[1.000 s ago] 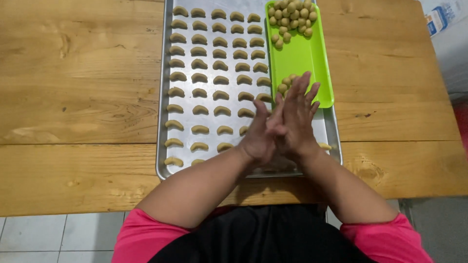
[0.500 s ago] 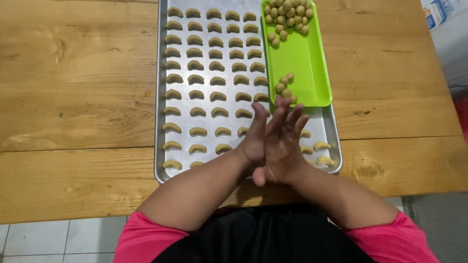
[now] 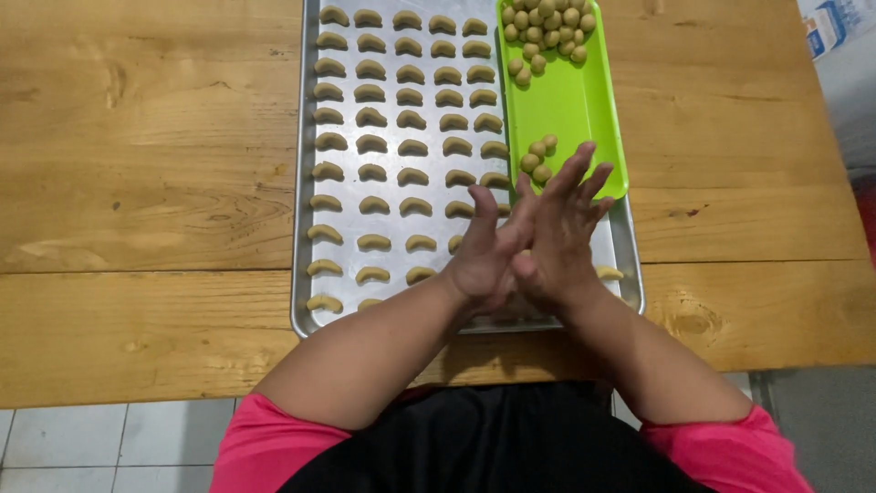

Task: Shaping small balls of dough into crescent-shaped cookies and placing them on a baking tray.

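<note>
A blue-and-white carton (image 3: 832, 27) sits at two o'clock, off the wooden table (image 3: 137, 155). The left hand (image 3: 488, 260) and right hand (image 3: 558, 228) press palm to palm, fingers stretched out; whether anything lies between them cannot be told. They hover over the metal baking tray (image 3: 306, 183) of pale crescent cookies (image 3: 374, 173), at six o'clock from the green tray (image 3: 566, 100) of dough balls (image 3: 546, 23).

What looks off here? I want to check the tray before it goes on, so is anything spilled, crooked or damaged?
Nothing stands out. The crescent pieces lie in tidy rows on the metal tray, the dough balls stay inside the green tray, and the left hand and right hand are pressed together above the metal tray.
</note>
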